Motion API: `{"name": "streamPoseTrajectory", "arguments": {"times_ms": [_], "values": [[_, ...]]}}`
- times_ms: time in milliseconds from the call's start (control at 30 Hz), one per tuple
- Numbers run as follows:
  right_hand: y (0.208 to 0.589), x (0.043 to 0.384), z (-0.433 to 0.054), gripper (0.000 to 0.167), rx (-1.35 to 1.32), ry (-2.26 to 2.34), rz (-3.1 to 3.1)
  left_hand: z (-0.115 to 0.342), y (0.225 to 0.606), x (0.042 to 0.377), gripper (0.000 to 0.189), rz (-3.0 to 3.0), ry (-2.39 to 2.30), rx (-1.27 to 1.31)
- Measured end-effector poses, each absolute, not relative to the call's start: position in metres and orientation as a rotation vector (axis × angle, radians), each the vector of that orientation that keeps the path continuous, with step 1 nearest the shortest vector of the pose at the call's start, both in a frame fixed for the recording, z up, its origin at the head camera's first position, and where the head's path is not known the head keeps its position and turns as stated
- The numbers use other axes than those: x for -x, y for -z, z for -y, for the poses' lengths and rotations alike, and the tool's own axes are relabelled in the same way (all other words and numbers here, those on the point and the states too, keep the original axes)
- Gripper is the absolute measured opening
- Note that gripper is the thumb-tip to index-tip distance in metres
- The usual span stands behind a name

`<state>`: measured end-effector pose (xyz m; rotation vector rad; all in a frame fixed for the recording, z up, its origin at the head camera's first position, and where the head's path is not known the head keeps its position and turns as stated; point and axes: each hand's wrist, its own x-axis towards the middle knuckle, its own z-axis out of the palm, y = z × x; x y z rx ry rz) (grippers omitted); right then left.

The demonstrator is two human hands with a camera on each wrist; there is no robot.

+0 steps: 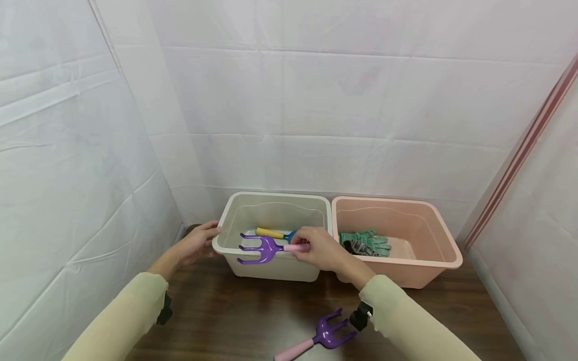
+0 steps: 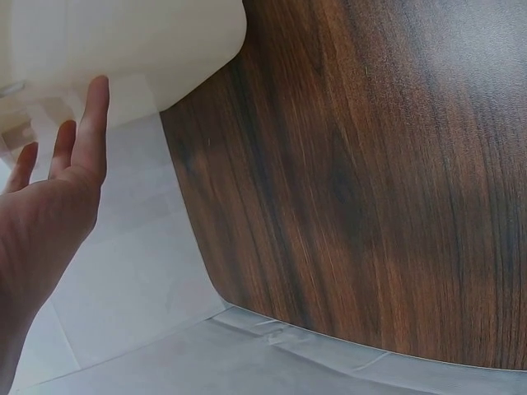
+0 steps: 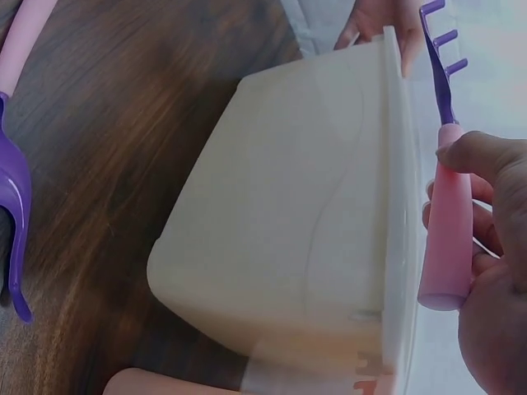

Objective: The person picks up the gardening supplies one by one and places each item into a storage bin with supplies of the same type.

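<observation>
My right hand [image 1: 319,248] pinches the pink handle of a purple hand rake [image 1: 266,249] between thumb and fingers. The rake is over the front rim of the white bin [image 1: 275,268], its three tines pointing left. At the bin's left end, my left hand [image 1: 197,244] touches the rim with its fingers extended; the left wrist view shows them fairly straight along the bin's side. Inside the white bin lies a tool with a yellow handle [image 1: 269,232] and a blue end, partly hidden behind the right hand. A second purple rake [image 1: 326,335] with a pink handle lies on the table.
Right beside the white bin stands a pink bin [image 1: 440,261] holding a green glove [image 1: 372,241] and a grey-and-black patterned item [image 1: 358,247]. Both bins sit on a dark wooden table [image 1: 235,306]. White sheeting [image 1: 289,100] hangs behind and at the sides.
</observation>
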<state>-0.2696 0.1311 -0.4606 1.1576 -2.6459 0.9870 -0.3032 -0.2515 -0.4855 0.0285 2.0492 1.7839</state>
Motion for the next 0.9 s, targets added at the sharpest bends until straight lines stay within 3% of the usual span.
{"name": "streamPoseTrajectory", "arguments": {"times_ms": [900], "values": [[0.481, 0.300, -0.124, 0.006, -0.906, -1.088, 2.707, 0.253, 0.486, 0.305, 0.060, -2.033, -1.786, -0.060]]}}
